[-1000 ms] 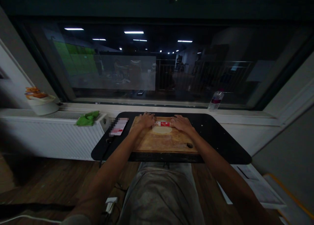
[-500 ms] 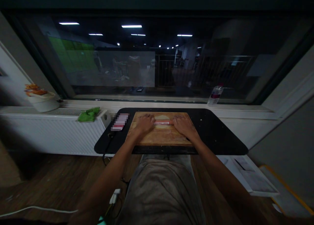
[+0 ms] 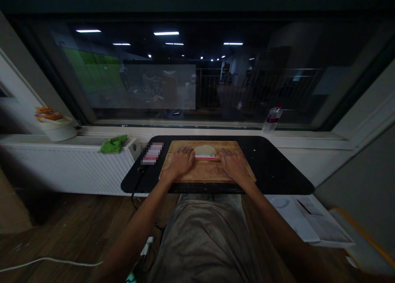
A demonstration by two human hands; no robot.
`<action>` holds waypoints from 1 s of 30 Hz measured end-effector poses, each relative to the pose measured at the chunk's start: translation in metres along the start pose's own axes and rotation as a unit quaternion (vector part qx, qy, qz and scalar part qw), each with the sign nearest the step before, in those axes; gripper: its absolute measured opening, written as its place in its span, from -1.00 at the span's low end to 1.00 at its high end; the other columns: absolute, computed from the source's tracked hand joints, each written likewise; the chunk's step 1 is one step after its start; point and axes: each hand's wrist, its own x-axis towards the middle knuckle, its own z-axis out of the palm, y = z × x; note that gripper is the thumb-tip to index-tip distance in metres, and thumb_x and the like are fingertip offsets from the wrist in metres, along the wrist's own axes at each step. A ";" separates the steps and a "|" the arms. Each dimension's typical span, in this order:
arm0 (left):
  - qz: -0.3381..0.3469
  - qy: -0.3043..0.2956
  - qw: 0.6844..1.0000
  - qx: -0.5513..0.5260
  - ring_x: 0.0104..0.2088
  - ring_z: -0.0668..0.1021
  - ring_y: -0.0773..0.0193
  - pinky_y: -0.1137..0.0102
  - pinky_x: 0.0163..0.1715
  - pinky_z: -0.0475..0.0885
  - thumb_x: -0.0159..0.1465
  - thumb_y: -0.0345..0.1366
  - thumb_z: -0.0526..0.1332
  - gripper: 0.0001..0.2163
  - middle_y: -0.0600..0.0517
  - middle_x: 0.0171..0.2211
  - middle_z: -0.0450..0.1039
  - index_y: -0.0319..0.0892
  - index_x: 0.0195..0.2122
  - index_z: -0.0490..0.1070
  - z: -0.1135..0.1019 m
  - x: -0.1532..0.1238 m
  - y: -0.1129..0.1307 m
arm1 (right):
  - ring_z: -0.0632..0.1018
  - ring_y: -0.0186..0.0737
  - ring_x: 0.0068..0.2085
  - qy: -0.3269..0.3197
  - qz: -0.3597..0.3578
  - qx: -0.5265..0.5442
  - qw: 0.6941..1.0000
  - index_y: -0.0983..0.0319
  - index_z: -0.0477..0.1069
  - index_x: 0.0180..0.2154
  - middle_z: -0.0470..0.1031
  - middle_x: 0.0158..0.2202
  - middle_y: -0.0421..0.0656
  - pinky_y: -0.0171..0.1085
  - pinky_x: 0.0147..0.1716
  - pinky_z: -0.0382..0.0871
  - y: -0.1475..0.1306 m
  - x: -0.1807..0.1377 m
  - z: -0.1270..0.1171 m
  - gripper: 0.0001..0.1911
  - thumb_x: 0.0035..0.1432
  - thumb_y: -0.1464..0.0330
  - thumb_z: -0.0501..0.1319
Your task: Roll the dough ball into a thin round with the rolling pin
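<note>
A wooden rolling pin (image 3: 205, 155) with a white, red-edged printed label lies crosswise on a wooden cutting board (image 3: 205, 175). Beyond it shows a pale, rounded sheet of dough (image 3: 205, 149); the pin hides its near edge. My left hand (image 3: 183, 159) rests over the pin's left end, fingers bent across it. Over the right end, my right hand (image 3: 232, 162) grips in the same way, palm down. Both ends of the pin are mostly covered by my hands.
The board sits on a black table (image 3: 271, 171). A blurred-out pinkish item (image 3: 152, 153) lies left of the board. A plastic bottle (image 3: 272, 119) stands on the windowsill, and a green cloth (image 3: 114, 144) lies on the radiator (image 3: 70, 163) beside a white tub (image 3: 60, 128).
The rolling pin and both hands have moved slightly towards me across the dough. More dough shows beyond the pin, and the part on the near side is no longer visible.
</note>
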 end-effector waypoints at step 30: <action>0.005 -0.042 0.997 0.061 0.47 0.54 -0.08 0.07 0.44 0.49 0.65 -0.27 0.10 -0.59 -0.24 0.43 0.57 -0.18 0.42 0.52 -0.007 0.015 0.002 | 0.63 0.09 0.37 -0.074 0.013 -0.101 0.992 0.36 0.61 0.28 0.68 0.32 0.17 -0.07 0.44 0.38 -0.005 0.021 -0.010 -0.39 0.77 0.28 -0.17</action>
